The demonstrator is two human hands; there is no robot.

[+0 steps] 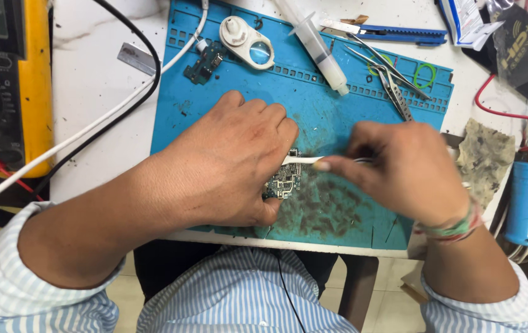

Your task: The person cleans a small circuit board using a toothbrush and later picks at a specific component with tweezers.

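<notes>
**Board pinned on blue mat, white tool tip at its top edge**

Your left hand (233, 166) lies palm down over a small circuit board (285, 180), fingers curled and pressed on it, covering its left part. The visible part is greenish-grey, densely packed with tiny silver components, edges uneven. It sits flat on the blue work mat (313, 111), near the mat's front-centre, on a patch smeared with dark residue. Long axis seems to run near-to-far, slightly tilted, but your hand hides too much to be sure.

Your right hand (399, 169) pinches a thin white tool (304, 160) between thumb and fingertips, pressed together around it. The tool lies almost level, long axis left-right, its tip pointing left and touching the board's upper edge just beside your left fingertips. Something metallic shows at the grip; can't tell what.

Further back on the mat: a second small green board (205, 63), a white loupe (248, 42), a syringe (319, 49) lying diagonally, metal tweezers (393, 86). A yellow multimeter (14, 86) stands left of the mat, a blue cylindrical tool (525, 194) right of it.
</notes>
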